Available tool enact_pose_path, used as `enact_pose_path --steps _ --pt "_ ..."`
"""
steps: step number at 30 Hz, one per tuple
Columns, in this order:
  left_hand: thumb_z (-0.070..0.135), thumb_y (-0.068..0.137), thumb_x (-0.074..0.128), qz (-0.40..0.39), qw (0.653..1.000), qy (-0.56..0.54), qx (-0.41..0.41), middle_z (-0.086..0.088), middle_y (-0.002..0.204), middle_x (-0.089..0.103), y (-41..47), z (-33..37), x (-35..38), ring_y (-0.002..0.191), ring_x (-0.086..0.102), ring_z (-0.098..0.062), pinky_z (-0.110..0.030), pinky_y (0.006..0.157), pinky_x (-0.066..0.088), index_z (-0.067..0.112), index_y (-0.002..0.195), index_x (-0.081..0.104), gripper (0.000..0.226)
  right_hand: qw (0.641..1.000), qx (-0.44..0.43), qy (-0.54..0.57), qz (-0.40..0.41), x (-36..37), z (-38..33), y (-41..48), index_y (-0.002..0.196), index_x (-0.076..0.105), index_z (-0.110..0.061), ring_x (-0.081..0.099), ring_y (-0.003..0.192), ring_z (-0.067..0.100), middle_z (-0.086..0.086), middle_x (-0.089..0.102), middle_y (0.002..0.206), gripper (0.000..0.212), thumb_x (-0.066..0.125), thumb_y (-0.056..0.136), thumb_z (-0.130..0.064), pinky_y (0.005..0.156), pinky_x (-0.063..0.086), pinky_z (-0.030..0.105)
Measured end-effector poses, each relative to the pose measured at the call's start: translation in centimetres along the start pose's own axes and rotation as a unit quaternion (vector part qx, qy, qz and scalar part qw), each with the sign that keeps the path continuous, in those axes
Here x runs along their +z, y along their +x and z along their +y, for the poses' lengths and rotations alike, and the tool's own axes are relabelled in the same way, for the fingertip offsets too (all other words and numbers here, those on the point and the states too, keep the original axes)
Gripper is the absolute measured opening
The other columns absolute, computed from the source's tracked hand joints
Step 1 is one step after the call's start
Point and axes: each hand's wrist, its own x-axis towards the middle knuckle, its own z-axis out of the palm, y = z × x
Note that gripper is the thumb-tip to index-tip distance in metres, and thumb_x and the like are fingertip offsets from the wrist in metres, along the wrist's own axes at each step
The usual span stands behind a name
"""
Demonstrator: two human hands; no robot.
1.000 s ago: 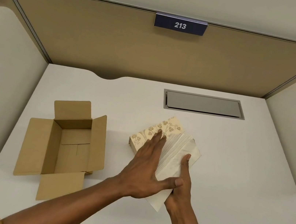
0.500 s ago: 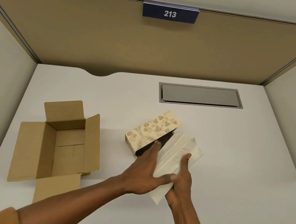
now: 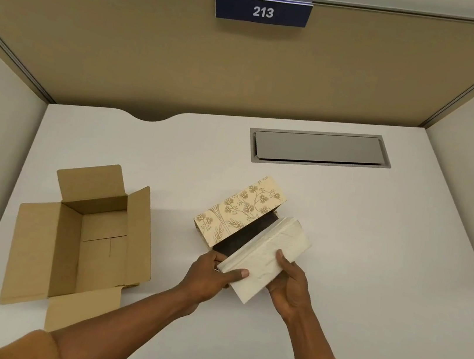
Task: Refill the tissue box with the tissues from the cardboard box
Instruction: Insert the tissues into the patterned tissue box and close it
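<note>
Near the middle of the tabletop (image 3: 343, 241), slightly toward its front edge, both hands grip a white tissue stack (image 3: 267, 254). Left hand (image 3: 208, 279) pinches the stack's near-left corner, thumb on top. Right hand (image 3: 290, 285) clamps the near-right edge, fingers under, thumb on top. Stack sits tilted against the dark open side of the floral tissue box (image 3: 240, 210), touching or just beside it; can't tell which.

Risks, judged: stack is soft and held only at its near end, so the far end could sag, fan out or catch on the box rim and crumple instead of sliding in. Nothing pins the box, so a push could scoot it toward the back edge or tip it. Loose top sheets could peel off under the thumb.

Cardboard box (image 3: 82, 236) sits by the left edge, flaps open, looks empty from here.

Hidden: box interior is just dark, so any leftover tissues or how far the stack is in can't be made out. Left fingers under the stack are out of sight. Stack's underside unseen. Sleeve (image 3: 29, 348) cut off at the frame bottom.
</note>
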Motion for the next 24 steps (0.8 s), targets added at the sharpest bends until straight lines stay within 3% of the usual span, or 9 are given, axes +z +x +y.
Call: enact_pose_path --steps 5,8,11,17,21,24 --pt "0.05 0.09 0.087 0.026 0.99 0.135 -0.031 0.004 0.123 0.065 0.2 0.8 -0.5 0.106 0.064 -0.011 -0.023 0.075 0.052 0.022 0.128 0.057 0.057 0.999 0.006 -0.02 0.033 0.2 -0.1 2.3 0.15 0.058 -0.001 0.07 0.118 0.037 0.019 0.073 0.137 0.07 0.081 0.086 -0.018 0.111 0.052 0.068" --pt "0.052 0.095 0.081 0.029 0.966 0.256 -0.026 0.003 0.111 0.07 -0.1 1.5 -0.8 0.096 0.065 -0.013 -0.026 0.07 0.049 0.024 0.105 0.062 0.035 0.999 0.018 -0.013 0.047 0.6 -0.1 3.5 0.151 0.057 0.0 0.068 0.119 0.036 0.019 0.071 0.136 0.056 0.073 0.099 -0.009 0.103 0.057 0.065" --pt "0.056 0.096 0.076 0.053 0.936 0.348 0.032 0.005 0.105 0.075 -1.1 2.9 -0.8 0.095 0.071 -0.017 -0.036 0.081 0.058 0.025 0.102 0.067 0.033 0.998 0.018 -0.004 0.055 1.3 -0.2 4.4 0.147 0.061 0.001 0.066 0.133 0.04 0.02 0.07 0.143 0.049 0.073 0.101 -0.006 0.095 0.06 0.061" --pt "0.047 0.104 0.065 0.162 0.856 0.43 0.238 0.005 0.113 0.075 -0.5 6.3 -1.3 0.105 0.07 -0.022 -0.038 0.084 0.057 0.024 0.114 0.067 0.025 0.997 0.017 -0.014 0.068 2.2 0.3 5.5 0.14 0.065 0.002 0.072 0.128 0.04 0.023 0.075 0.138 0.047 0.079 0.095 -0.004 0.107 0.055 0.072" --pt "0.034 0.103 0.068 0.169 0.811 0.484 0.282 -0.005 0.133 0.066 1.5 7.3 -2.1 0.122 0.061 -0.029 -0.043 0.091 0.056 0.012 0.13 0.067 0.035 0.997 0.012 -0.016 0.078 2.4 0.5 5.8 0.137 0.066 0.002 0.072 0.127 0.038 0.021 0.076 0.136 0.047 0.082 0.093 -0.003 0.108 0.055 0.072" --pt "0.039 0.102 0.07 0.165 0.787 0.53 0.271 -0.013 0.158 0.053 2.8 7.4 -2.5 0.14 0.053 -0.034 -0.042 0.109 0.049 0.007 0.15 0.056 0.06 0.996 0.002 -0.026 0.09 2.7 0.7 5.8 0.131 0.068 -0.001 0.07 0.129 0.037 0.018 0.076 0.132 0.042 0.084 0.092 -0.005 0.108 0.056 0.07"
